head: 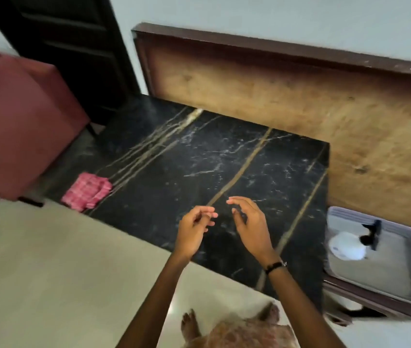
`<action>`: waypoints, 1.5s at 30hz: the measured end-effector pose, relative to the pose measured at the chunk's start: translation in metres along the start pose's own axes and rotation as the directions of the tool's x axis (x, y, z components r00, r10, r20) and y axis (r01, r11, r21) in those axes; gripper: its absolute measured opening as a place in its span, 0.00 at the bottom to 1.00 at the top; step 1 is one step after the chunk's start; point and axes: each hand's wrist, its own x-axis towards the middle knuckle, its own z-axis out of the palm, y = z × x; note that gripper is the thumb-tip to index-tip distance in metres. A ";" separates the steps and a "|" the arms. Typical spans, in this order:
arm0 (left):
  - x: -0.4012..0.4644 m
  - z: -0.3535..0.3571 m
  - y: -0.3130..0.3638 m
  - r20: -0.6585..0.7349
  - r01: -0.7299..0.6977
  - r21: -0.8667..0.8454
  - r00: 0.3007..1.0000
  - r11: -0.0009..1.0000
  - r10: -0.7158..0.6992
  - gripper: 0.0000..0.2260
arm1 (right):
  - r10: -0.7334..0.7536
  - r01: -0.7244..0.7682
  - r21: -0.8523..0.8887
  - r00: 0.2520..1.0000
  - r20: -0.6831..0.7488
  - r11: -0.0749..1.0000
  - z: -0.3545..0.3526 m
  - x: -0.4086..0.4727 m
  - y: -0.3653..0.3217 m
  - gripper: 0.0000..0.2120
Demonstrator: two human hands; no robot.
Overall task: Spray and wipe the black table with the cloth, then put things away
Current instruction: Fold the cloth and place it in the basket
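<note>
While both hands hover empty: nothing started.
Grip: left hand (194, 231) and right hand (251, 226) loosely curled, holding nothing.
Next: fetch spray bottle (350, 243) from tray (397, 272); cloth (86, 192) waits on black table (199, 156).

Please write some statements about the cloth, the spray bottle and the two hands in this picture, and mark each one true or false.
1. The pink checked cloth lies on the black table near its left corner. True.
2. The left hand holds the cloth. False: it holds nothing; the cloth lies apart from both hands.
3. The spray bottle lies in the grey tray to the right of the table. True.
4. The right hand has a grip on the spray bottle. False: it hovers empty over the table, fingers loosely bent.
5. A dark band is worn on the right wrist. True.
</note>
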 end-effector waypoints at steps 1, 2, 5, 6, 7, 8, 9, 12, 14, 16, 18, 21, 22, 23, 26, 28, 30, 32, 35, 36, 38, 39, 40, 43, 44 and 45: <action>-0.005 -0.029 -0.004 -0.036 0.005 0.000 0.999 1.000 -0.005 0.07 | -0.006 0.005 0.026 1.000 0.020 1.000 0.021 0.004 -0.015 0.14; -0.009 -0.056 -0.008 -0.070 0.013 0.006 0.997 1.000 -0.012 0.07 | -0.006 0.004 0.055 0.999 0.042 0.998 0.041 0.009 -0.029 0.13; -0.024 -0.125 -0.020 -0.173 0.052 -0.002 0.984 0.999 -0.051 0.07 | -0.023 0.012 0.095 0.993 0.114 0.995 0.093 0.019 -0.070 0.11; -0.028 -0.147 -0.024 -0.217 0.059 -0.024 0.974 0.998 -0.063 0.07 | -0.037 0.022 0.105 0.989 0.144 0.994 0.110 0.023 -0.083 0.11; -0.031 -0.167 -0.028 -0.261 0.066 -0.041 0.962 0.997 -0.074 0.07 | -0.054 0.033 0.118 0.983 0.177 0.992 0.126 0.026 -0.095 0.11; -0.032 -0.182 -0.031 -0.299 0.069 -0.052 0.951 0.996 -0.082 0.07 | -0.071 0.044 0.131 0.976 0.208 0.990 0.139 0.029 -0.104 0.10; -0.033 -0.200 -0.034 -0.334 0.068 -0.063 0.939 0.996 -0.085 0.08 | -0.086 0.052 0.144 0.966 0.242 0.988 0.154 0.033 -0.114 0.10; -0.025 -0.243 -0.041 -0.415 0.059 -0.101 0.905 0.993 -0.096 0.09 | -0.058 0.004 0.163 0.943 0.329 0.987 0.193 0.046 -0.140 0.10; -0.015 -0.266 -0.043 -0.453 0.059 -0.110 0.886 0.992 -0.103 0.09 | 0.004 -0.064 0.148 0.927 0.374 0.987 0.217 0.054 -0.152 0.10; -0.001 -0.288 -0.047 -0.490 0.058 -0.101 0.866 0.993 -0.100 0.08 | 0.066 -0.127 0.119 0.906 0.418 0.985 0.244 0.065 -0.159 0.10; 0.014 -0.307 -0.053 -0.511 0.066 -0.064 0.855 0.996 -0.090 0.08 | 0.138 -0.200 0.097 0.886 0.442 0.975 0.269 0.077 -0.161 0.10; 0.043 -0.334 -0.062 -0.509 0.093 0.027 0.858 0.995 -0.066 0.09 | 0.261 -0.311 0.046 0.860 0.438 0.949 0.311 0.098 -0.159 0.09; 0.052 -0.341 -0.065 -0.499 0.101 0.064 0.865 0.993 -0.056 0.09 | 0.307 -0.350 0.020 0.846 0.435 0.937 0.324 0.105 -0.157 0.09; 0.059 -0.345 -0.067 -0.481 0.104 0.110 0.876 0.988 -0.039 0.09 | 0.351 -0.389 -0.002 0.828 0.437 0.921 0.334 0.109 -0.157 0.09; 0.086 -0.353 -0.075 -0.400 0.129 0.233 0.916 0.964 -0.025 0.07 | 0.517 -0.561 -0.024 0.746 0.420 0.828 0.366 0.123 -0.156 0.07; 0.100 -0.354 -0.079 -0.351 0.138 0.270 0.936 0.953 -0.037 0.07 | 0.599 -0.647 -0.012 0.698 0.394 0.762 0.382 0.128 -0.159 0.06; 0.112 -0.356 -0.080 -0.322 0.165 0.281 0.944 0.945 -0.069 0.07 | 0.642 -0.688 -0.003 0.675 0.365 0.725 0.397 0.132 -0.163 0.07; 0.123 -0.360 -0.083 -0.297 0.193 0.289 0.949 0.938 -0.104 0.07 | 0.679 -0.717 0.005 0.661 0.319 0.697 0.408 0.133 -0.168 0.09; 0.134 -0.368 -0.085 -0.259 0.199 0.315 0.959 0.928 -0.117 0.08 | 0.725 -0.748 0.008 0.645 0.242 0.664 0.416 0.137 -0.172 0.08; 0.138 -0.371 -0.084 -0.255 0.197 0.328 0.960 0.924 -0.114 0.08 | 0.724 -0.744 -0.007 0.649 0.233 0.668 0.417 0.138 -0.172 0.09; 0.143 -0.377 -0.083 -0.264 0.190 0.340 0.959 0.921 -0.100 0.09 | 0.667 -0.678 -0.041 0.708 0.231 0.734 0.415 0.138 -0.176 0.10; 0.146 -0.381 -0.083 -0.274 0.187 0.344 0.957 0.920 -0.092 0.10 | 0.619 -0.626 -0.048 0.752 0.228 0.778 0.414 0.138 -0.178 0.11; 0.148 -0.385 -0.082 -0.287 0.188 0.344 0.954 0.920 -0.088 0.10 | 0.572 -0.577 -0.048 0.789 0.223 0.815 0.412 0.137 -0.180 0.11; 0.158 -0.394 -0.085 -0.333 0.190 0.365 0.941 0.911 -0.062 0.11 | 0.507 -0.503 -0.076 0.837 0.204 0.861 0.409 0.139 -0.186 0.10; 0.161 -0.396 -0.085 -0.331 0.203 0.393 0.941 0.897 -0.068 0.11 | 0.520 -0.512 -0.089 0.834 0.184 0.854 0.409 0.141 -0.186 0.10; 0.165 -0.398 -0.085 -0.325 0.215 0.423 0.943 0.880 -0.074 0.12 | 0.545 -0.536 -0.100 0.823 0.159 0.838 0.410 0.143 -0.184 0.09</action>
